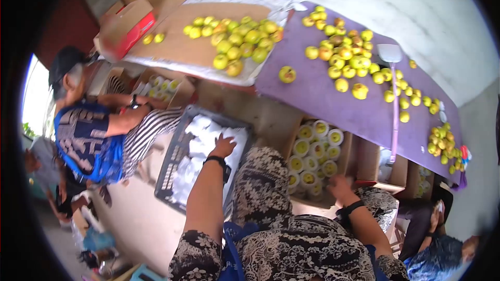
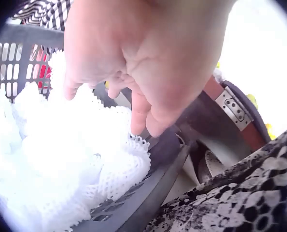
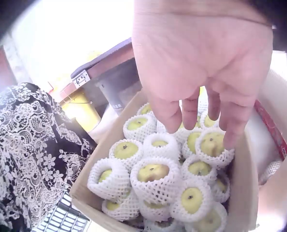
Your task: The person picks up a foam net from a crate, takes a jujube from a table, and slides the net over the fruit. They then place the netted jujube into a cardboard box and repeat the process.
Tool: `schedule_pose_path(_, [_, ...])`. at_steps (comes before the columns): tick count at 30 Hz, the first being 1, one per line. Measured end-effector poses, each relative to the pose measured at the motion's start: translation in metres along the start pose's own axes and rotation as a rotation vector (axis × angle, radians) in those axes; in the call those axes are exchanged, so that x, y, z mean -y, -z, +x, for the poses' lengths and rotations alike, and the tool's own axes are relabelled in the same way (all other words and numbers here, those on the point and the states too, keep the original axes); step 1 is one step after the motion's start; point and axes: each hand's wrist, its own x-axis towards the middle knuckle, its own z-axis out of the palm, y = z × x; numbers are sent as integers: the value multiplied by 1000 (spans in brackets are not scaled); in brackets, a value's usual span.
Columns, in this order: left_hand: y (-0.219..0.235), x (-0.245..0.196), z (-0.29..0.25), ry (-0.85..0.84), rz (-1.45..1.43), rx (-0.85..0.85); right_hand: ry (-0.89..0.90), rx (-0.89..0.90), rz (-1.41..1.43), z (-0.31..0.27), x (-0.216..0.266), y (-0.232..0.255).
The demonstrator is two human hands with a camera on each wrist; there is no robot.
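The left hand [image 1: 224,147] is loosely spread over likely light, soft nets [image 2: 61,154] at left; the right hand [image 3: 203,63], unclenched over fruit [image 3: 153,172] at right, would best cup its bruisable-looking sides.

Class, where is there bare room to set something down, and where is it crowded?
Bare: the purple cloth between the scattered fruit and its front edge, and the cardboard sheet between the two loose fruits and the big pile. Crowded: the crate, heaped with white nets, and the box, packed with wrapped fruit.
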Motion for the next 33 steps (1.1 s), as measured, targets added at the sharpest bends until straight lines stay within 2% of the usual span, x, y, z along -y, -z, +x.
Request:
schedule_pose_path(2, [-48,30,29,-58,-26,9,95,58,55,-8,16,9])
schedule_pose_path(3, [-56,33,25,-26,-164,-130,84,42,54,-8,20,11])
schedule_pose_path(4, [-55,28,19,8,-304,-265,113,20,69,-8,24,15])
schedule_pose_path(7, [-26,15,-10,221,-472,-561,142,-47,106,-5,41,23])
schedule_pose_path(8, [-15,17,-20,281,-477,-583,150,-82,122,-3,48,25])
schedule_pose_path(9, [-4,19,-30,353,-609,-641,146,-90,129,-1,54,26])
schedule_pose_path(11, [16,26,-55,339,-623,-811,230,-91,158,5,66,29])
schedule_pose_path(12, [45,7,-78,338,-637,-833,229,-102,164,6,78,34])
schedule_pose_path(14, [66,-3,-99,209,-731,-949,282,-57,453,6,110,46])
schedule_pose_path(16, [102,-45,-129,110,-904,-982,499,-126,499,11,133,43])
schedule_pose_path(18, [134,-108,-160,-6,-1007,-995,571,17,621,-14,195,87])
schedule_pose_path(19, [144,-139,-175,-23,-1007,-955,598,56,725,-27,222,105])
schedule_pose_path(21, [149,-191,-195,-220,-1221,-745,626,81,830,-47,256,126])
schedule_pose_path(23, [140,-223,-207,-297,-1110,-656,686,0,884,-59,269,137])
schedule_pose_path(24, [141,-241,-214,-408,-1187,-599,686,-16,885,-62,264,142])
schedule_pose_path(26, [137,-249,-220,-426,-1067,-479,700,-76,815,-66,253,148])
schedule_pose_path(27, [139,-253,-222,-437,-1064,-474,698,-88,815,-64,242,144])
schedule_pose_path(29, [145,-262,-229,-528,-1352,-271,690,53,946,-58,220,136])
schedule_pose_path(30, [147,-264,-231,-533,-1352,-268,690,48,945,-62,212,136])
schedule_pose_path(32, [151,-264,-236,-475,-1427,-128,580,272,1156,-75,207,148])
schedule_pose_path(33, [147,-263,-233,-478,-1639,-7,582,269,1156,-78,203,152])
